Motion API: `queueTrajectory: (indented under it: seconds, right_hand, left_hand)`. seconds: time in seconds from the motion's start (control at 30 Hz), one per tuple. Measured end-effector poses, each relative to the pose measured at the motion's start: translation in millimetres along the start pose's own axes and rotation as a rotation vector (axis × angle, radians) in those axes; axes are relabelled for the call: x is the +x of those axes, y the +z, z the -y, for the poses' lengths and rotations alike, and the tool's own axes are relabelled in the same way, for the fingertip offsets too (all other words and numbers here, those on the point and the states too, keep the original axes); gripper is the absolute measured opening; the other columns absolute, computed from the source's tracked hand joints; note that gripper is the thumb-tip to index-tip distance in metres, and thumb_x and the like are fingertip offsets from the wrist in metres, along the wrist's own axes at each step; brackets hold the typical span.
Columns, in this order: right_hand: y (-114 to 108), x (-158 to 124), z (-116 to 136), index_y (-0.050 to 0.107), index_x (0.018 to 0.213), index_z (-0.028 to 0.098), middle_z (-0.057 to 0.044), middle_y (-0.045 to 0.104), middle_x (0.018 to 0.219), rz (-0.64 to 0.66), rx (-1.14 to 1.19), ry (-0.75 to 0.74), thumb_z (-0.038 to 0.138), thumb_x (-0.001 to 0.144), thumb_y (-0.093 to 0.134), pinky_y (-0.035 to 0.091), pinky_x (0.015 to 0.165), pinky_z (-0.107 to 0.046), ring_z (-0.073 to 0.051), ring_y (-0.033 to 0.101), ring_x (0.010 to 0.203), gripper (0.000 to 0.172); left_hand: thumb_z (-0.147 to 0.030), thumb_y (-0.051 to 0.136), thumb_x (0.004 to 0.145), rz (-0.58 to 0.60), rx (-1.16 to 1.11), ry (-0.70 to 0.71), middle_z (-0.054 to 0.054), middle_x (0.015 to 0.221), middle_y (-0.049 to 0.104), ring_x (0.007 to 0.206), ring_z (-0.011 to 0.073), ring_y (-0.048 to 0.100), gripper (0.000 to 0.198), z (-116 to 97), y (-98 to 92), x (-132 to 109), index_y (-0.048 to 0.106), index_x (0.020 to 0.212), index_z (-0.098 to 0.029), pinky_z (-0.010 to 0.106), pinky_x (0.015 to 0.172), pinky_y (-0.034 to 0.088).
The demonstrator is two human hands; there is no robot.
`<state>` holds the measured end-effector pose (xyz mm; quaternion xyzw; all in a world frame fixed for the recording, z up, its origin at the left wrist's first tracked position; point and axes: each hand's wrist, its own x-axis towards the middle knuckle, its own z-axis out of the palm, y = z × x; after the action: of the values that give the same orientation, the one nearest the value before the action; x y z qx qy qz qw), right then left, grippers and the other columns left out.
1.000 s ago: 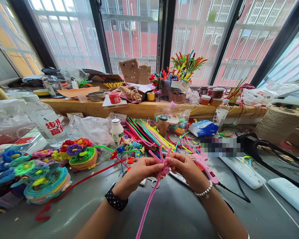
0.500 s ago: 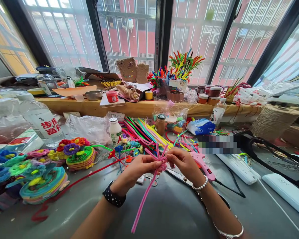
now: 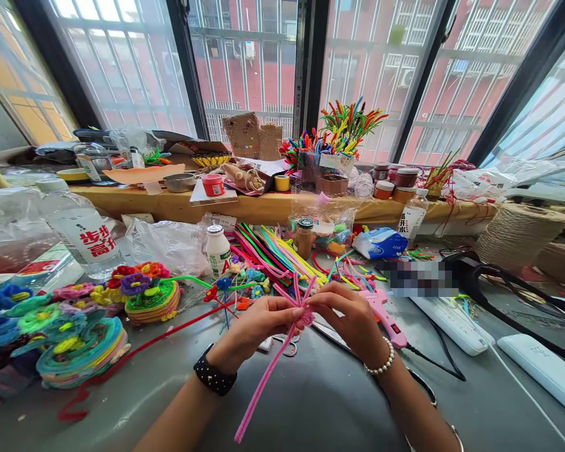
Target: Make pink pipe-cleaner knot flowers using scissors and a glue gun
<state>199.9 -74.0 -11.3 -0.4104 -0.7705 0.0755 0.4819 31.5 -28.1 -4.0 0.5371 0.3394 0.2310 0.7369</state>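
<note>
Pink pipe cleaners (image 3: 306, 319): up above the worktop (image 3: 339, 402), right between both hands; coiled small at the centre, splayed into prongs above, trailing down lower left in a long tail.
Left hand (image 3: 266, 319): fingers closed on the pink, pinching just beside the coil where prongs and tail meet, likely to stop everything springing apart.
Right hand (image 3: 343, 311): fingers curled and narrow, tips gathered on the coil's upper right edge, seemingly to steady the rounds; exact contact partly hidden.
Scissors (image 3: 330, 333): lying flat beneath the right arm, blades toward the middle, probably for easy reach.
Glue gun (image 3: 387, 317): resting just beyond the right hand, near the power strip (image 3: 456, 326), perhaps to suit a short cord.
Loose pipe cleaners (image 3: 268, 251): fanned out behind the hands, maybe so that any colour slides free singly.
Flower pieces (image 3: 134, 284): heaped well to the left, presumably safe from elbows.
Ledge (image 3: 258, 203): lined with jars (image 3: 406, 177) and a bunch of coloured stems (image 3: 353, 122), apparently serving as storage.
</note>
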Motion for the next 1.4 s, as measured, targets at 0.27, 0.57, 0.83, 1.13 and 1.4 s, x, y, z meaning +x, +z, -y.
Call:
queueTrajectory:
  seconds: [0.27, 0.57, 0.83, 1.13, 1.4]
  right_hand:
    - [1, 0, 1, 0.059, 0.078, 0.019, -0.004, 0.055, 0.071, 0.024, -0.072, 0.037, 0.017, 0.078, 0.047, 0.043, 0.061, -0.025, -0.013, 0.052, 0.067, 0.012]
    - [1, 2, 5, 0.059, 0.069, 0.018, -0.002, 0.054, 0.065, 0.075, -0.024, 0.274, 0.019, 0.074, 0.052, 0.040, 0.053, -0.024, -0.013, 0.049, 0.059, 0.008]
    - [-2, 4, 6, 0.059, 0.064, 0.017, -0.001, 0.055, 0.061, 0.101, 0.068, 0.401, 0.019, 0.070, 0.054, 0.038, 0.050, -0.023, -0.011, 0.048, 0.055, 0.008]
    - [17, 4, 2, 0.046, 0.049, 0.017, 0.004, 0.046, 0.046, -0.018, 0.242, 0.719, 0.017, 0.063, 0.050, 0.033, 0.044, -0.020, -0.009, 0.041, 0.045, 0.015]
    - [-2, 5, 2, 0.054, 0.072, 0.016, -0.001, 0.054, 0.069, 0.108, 0.319, 0.477, 0.025, 0.073, 0.050, 0.040, 0.053, -0.021, -0.011, 0.049, 0.064, 0.010]
  left_hand:
    - [-0.032, 0.064, 0.062, -0.076, 0.099, 0.090, 0.001, 0.061, 0.061, 0.057, 0.0094, 0.053, 0.022, -1, 3.4, 0, 0.063, 0.069, -0.010, 0.020, 0.059, 0.041]
    - [-0.032, 0.063, 0.062, -0.118, 0.245, 0.221, 0.005, 0.066, 0.066, 0.064, 0.0157, 0.059, 0.024, 3, 3.1, 5, 0.063, 0.072, -0.010, 0.025, 0.061, 0.045]
    - [-0.035, 0.060, 0.064, -0.124, 0.323, 0.256, 0.007, 0.072, 0.067, 0.071, 0.0199, 0.061, 0.027, 7, 2.2, 6, 0.063, 0.076, -0.011, 0.028, 0.064, 0.047]
    - [-0.035, 0.054, 0.069, -0.294, 0.735, 0.459, 0.004, 0.068, 0.065, 0.065, 0.0165, 0.056, 0.020, 9, 6.4, 3, 0.066, 0.072, -0.019, 0.024, 0.061, 0.041]
    - [-0.035, 0.061, 0.063, -0.137, 0.283, 0.161, 0.002, 0.061, 0.062, 0.058, 0.0136, 0.055, 0.023, -3, 6.3, -2, 0.064, 0.071, -0.013, 0.023, 0.057, 0.041]
